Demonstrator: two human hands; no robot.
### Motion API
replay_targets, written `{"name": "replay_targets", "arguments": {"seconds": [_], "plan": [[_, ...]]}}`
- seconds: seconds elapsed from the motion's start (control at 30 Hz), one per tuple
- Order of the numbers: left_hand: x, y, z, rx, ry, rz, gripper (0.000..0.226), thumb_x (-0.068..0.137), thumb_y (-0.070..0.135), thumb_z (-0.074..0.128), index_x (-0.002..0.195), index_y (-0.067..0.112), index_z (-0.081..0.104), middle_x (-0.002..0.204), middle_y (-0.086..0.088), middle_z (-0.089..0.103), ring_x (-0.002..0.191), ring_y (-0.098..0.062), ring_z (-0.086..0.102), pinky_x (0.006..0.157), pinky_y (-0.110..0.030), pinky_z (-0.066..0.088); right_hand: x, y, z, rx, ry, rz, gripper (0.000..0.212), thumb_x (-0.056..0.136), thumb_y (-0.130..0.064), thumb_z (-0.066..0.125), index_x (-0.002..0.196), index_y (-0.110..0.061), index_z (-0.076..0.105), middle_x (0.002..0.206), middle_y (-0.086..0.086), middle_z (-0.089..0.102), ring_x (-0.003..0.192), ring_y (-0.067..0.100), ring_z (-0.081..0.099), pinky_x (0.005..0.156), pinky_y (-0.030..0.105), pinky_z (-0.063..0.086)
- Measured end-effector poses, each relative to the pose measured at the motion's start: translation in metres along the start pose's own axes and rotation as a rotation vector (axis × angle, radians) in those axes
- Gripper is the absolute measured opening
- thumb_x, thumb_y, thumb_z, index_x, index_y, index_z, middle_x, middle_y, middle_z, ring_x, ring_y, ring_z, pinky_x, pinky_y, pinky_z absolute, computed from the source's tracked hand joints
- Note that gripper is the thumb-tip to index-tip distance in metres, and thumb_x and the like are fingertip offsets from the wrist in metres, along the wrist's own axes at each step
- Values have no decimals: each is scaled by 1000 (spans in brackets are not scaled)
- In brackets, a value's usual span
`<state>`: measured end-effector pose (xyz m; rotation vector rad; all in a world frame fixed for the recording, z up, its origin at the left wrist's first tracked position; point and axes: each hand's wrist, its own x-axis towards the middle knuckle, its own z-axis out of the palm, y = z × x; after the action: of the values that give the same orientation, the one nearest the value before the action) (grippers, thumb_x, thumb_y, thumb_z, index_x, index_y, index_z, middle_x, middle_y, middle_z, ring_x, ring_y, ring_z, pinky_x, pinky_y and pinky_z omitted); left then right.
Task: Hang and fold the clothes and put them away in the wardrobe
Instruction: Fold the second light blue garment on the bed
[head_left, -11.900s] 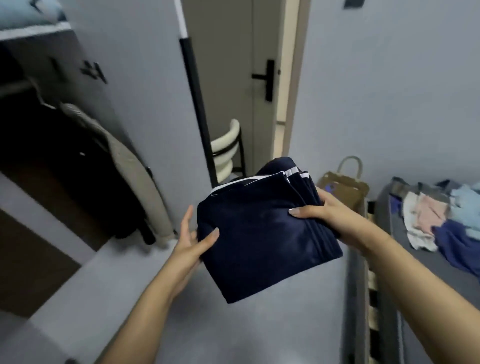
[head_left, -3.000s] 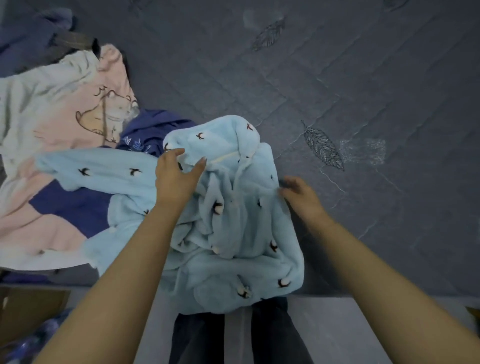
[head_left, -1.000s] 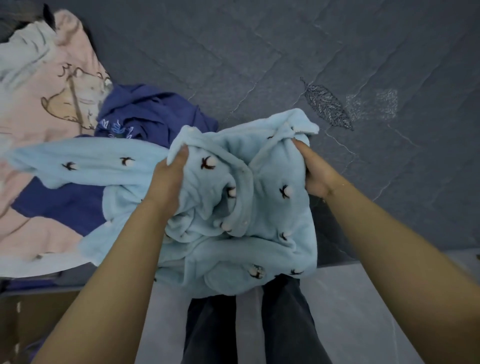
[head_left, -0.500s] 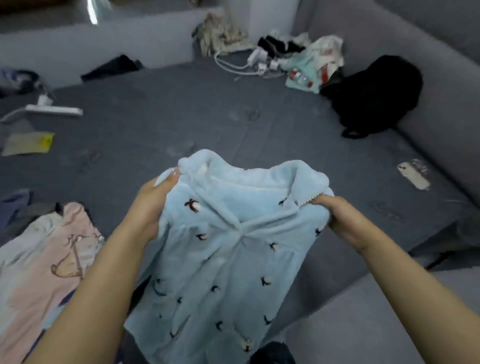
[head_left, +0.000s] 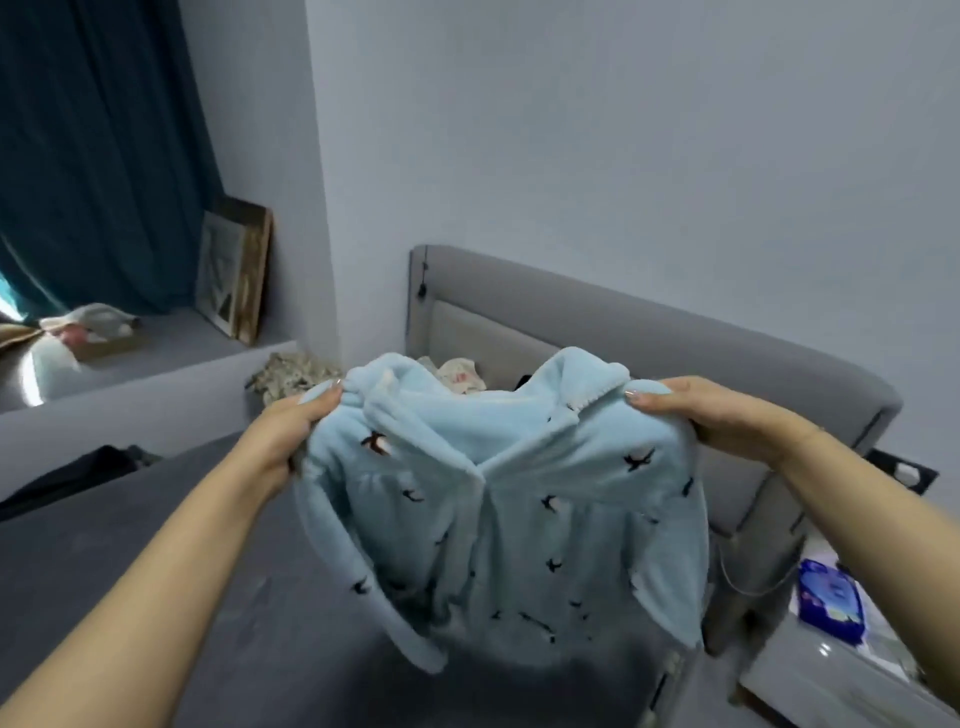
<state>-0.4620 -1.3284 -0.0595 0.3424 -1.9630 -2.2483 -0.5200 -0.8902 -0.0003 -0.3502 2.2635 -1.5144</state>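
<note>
L hand (head_left: 291, 431) & R hand (head_left: 711, 410) each grip a shoulder of the light blue fleece top (head_left: 509, 519), thumbs on the front, other fingers hidden behind the fabric. Top hangs in mid-air at frame centre, above the dark grey bed (head_left: 130, 545), collar up & front facing the camera. Lower hem is blurred, and the sleeves droop folded at both sides, so their ends are hard to trace. Fabric looks plush w/ small dark bird-like motifs scattered over it; collar flaps spread open, front placket closed down the middle. Behind the collar, bits of pale cloth and something black are mostly covered, can't tell what. Grey headboard (head_left: 649, 332) runs centre to right, partly blocked by the top. Upper left: teal curtain (head_left: 93, 145), framed picture (head_left: 236, 275) leaning on the ledge. Lower right: blue packet (head_left: 831, 597), blurry, print unreadable.
</note>
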Motion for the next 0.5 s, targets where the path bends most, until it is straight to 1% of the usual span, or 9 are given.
{"name": "replay_targets", "arguments": {"seconds": [0.07,0.1,0.13,0.2,0.23,0.27,0.33,0.4,0.5], "plan": [[6,27,18,84,-17,83,19,95,29,59,98,14,72,99,-11,73,76,-17,71,68,-28,55,-14,-20,-17,-57,109,-74,45,84,-44,71,114,-11,71,115,11,71,108,26,67,90,36,54],[7,38,27,114,-32,122,20,96,29,58,100,15,72,100,-13,73,78,-20,70,69,-30,54,-21,-27,-25,-61,163,-109,45,83,-45,71,112,-10,72,113,12,72,106,25,68,91,37,54],[8,47,36,131,-52,160,23,98,28,56,105,12,71,103,-15,72,83,-23,69,73,-33,54,-26,-32,-32,-49,210,-143,44,84,-44,70,110,-9,72,111,13,72,102,24,69,88,36,55],[8,61,51,124,-103,223,28,99,24,53,115,6,67,109,-18,70,94,-29,68,84,-37,54,-36,-41,-45,0,280,-225,38,86,-40,67,104,-8,73,105,14,73,92,23,70,74,29,57],[7,68,58,116,-139,249,29,100,23,52,116,4,66,109,-18,70,95,-29,68,84,-36,56,-39,-45,-51,19,319,-267,34,88,-37,65,103,-8,74,103,13,74,90,23,70,70,27,57],[5,73,64,119,-176,275,29,100,22,51,116,4,66,108,-18,71,93,-27,69,81,-33,58,-42,-50,-59,29,365,-308,31,90,-33,63,103,-8,73,102,13,73,90,24,68,69,26,57],[3,83,73,171,-231,320,28,98,24,53,114,4,66,105,-18,72,88,-25,70,73,-29,58,-47,-59,-74,30,442,-381,30,93,-27,60,109,-3,70,102,15,72,92,26,67,75,31,58],[3,93,80,244,-290,333,30,95,29,58,112,5,68,103,-17,73,90,-27,70,75,-32,57,-54,-65,-86,5,485,-418,29,95,-25,59,110,-2,67,103,17,71,92,27,66,81,38,55],[2,107,90,334,-432,263,34,87,35,68,106,7,71,103,-18,73,92,-27,72,70,-27,58,-66,-68,-99,-13,503,-420,22,95,-26,59,103,-9,71,97,11,74,85,22,70,72,30,58]]}}
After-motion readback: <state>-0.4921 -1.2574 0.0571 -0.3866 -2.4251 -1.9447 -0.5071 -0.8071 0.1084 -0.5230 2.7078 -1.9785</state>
